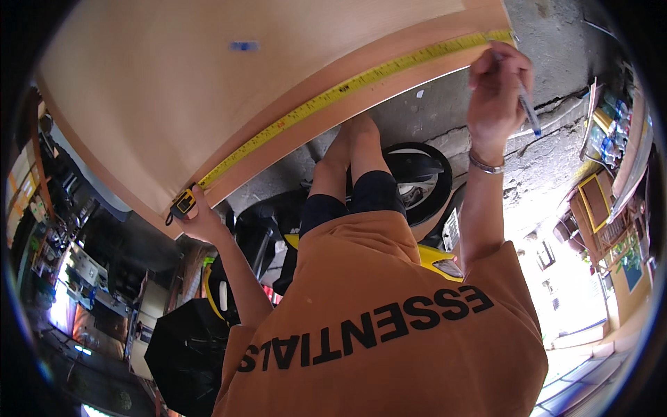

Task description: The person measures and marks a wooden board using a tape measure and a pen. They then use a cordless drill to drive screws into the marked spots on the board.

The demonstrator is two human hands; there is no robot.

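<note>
A yellow tape measure blade (342, 88) lies stretched along the near border of a large pale wooden board (208, 90). My left hand (205, 221) is wrapped round the black and yellow tape case (184, 202) at the board's left corner. Near the blade's far right end, my right hand (501, 90) grips a clear pen (529, 111) with a blue end. The pen's upper end points at the blade, while its blue end sticks out below the hand. A metal bracelet circles my right wrist.
A small blue mark (244, 46) shows on the board. Behind my legs stands a yellow and black motorbike with a wheel (424, 182). A black umbrella (182, 358) is at lower left. Bottles and clutter (615, 142) line the right side, and cracked concrete floor (556, 52) lies beyond the board.
</note>
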